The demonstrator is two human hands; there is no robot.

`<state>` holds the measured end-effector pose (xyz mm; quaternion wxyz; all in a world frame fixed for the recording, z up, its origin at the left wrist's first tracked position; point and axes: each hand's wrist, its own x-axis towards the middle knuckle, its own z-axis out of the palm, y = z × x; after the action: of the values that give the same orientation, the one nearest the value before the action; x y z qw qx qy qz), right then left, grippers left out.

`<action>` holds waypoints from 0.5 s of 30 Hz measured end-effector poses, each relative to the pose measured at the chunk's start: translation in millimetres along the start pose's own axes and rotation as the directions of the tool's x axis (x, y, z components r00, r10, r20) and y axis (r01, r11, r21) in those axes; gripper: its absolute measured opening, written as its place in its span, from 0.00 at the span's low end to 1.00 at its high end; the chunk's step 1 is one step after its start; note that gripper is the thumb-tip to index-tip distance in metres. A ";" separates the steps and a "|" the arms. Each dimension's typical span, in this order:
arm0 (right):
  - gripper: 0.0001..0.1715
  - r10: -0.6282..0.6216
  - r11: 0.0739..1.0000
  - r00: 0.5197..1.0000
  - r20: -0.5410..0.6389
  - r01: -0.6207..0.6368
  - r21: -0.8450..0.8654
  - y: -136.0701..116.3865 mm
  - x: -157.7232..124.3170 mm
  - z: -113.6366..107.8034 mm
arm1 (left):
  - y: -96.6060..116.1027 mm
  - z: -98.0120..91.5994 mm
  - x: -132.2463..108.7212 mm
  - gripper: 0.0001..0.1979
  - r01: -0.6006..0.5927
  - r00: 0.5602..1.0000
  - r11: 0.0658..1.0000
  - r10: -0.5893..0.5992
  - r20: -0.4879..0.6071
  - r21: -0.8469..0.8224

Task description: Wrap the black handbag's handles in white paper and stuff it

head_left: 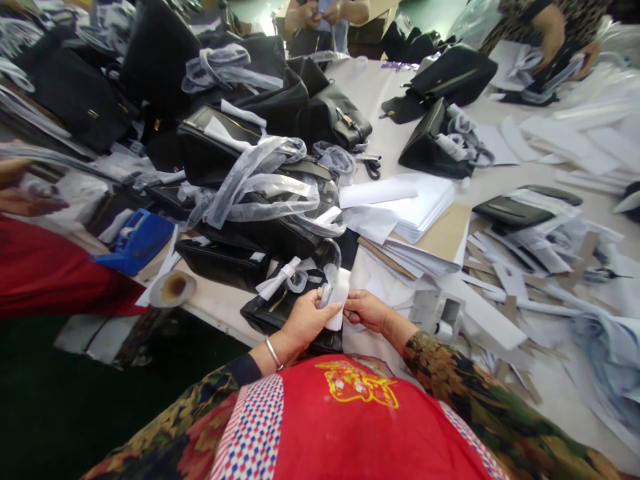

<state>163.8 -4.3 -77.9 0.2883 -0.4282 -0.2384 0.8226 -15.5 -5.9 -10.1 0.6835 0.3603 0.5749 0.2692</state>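
Directly in front of me a black handbag (270,312) lies at the table's near edge, its strap wrapped in clear plastic. A strip of white wrapping (340,293) stands over the bag's right end. My left hand (309,317) is closed around the lower part of this wrapping, thumb across its front. At its right edge my right hand (366,309) has its fingers pinched together; whatever lies between those fingertips is too small to make out. A small white roll tied in the middle (279,279) rests on top of the bag.
Black bags with plastic-wrapped straps (270,180) pile up at left and centre. Paper sheets (425,207) are stacked to the right, near a metal tape dispenser (437,312) and scattered strips. A blue dispenser (137,240) and tape roll (173,288) sit left. Other people work around the table.
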 end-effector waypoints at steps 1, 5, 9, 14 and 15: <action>0.18 0.001 1.000 1.000 -0.007 -0.001 -0.001 1.0 1.6 1.9 | -0.6 0.1 0.2 0.24 0.003 1.000 1.000 -0.003 0.007 -0.019; 0.17 0.000 1.000 1.000 -0.021 0.000 0.005 0.4 8.3 11.9 | 0.2 1.0 0.6 0.27 0.017 1.000 0.999 -0.018 -0.023 -0.038; 0.20 -0.039 0.999 0.999 -0.034 0.039 -0.024 -5.7 11.9 18.1 | 4.2 1.3 2.6 0.30 0.067 0.996 0.992 -0.073 -0.053 -0.111; 0.20 -0.066 0.995 0.975 -0.211 0.048 -0.089 -8.9 4.7 8.8 | 10.1 -0.7 0.0 0.30 0.132 0.990 0.972 -0.140 -0.028 -0.193; 0.20 -0.068 0.998 0.927 -0.368 0.058 -0.039 -8.3 3.8 5.4 | 10.7 -1.4 -0.7 0.30 0.139 0.988 0.970 -0.150 -0.037 -0.200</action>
<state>159.8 3.5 -72.0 0.3483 -0.5713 -0.2049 0.7144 -16.5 0.2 -1.2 0.7184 0.2408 0.5878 0.2837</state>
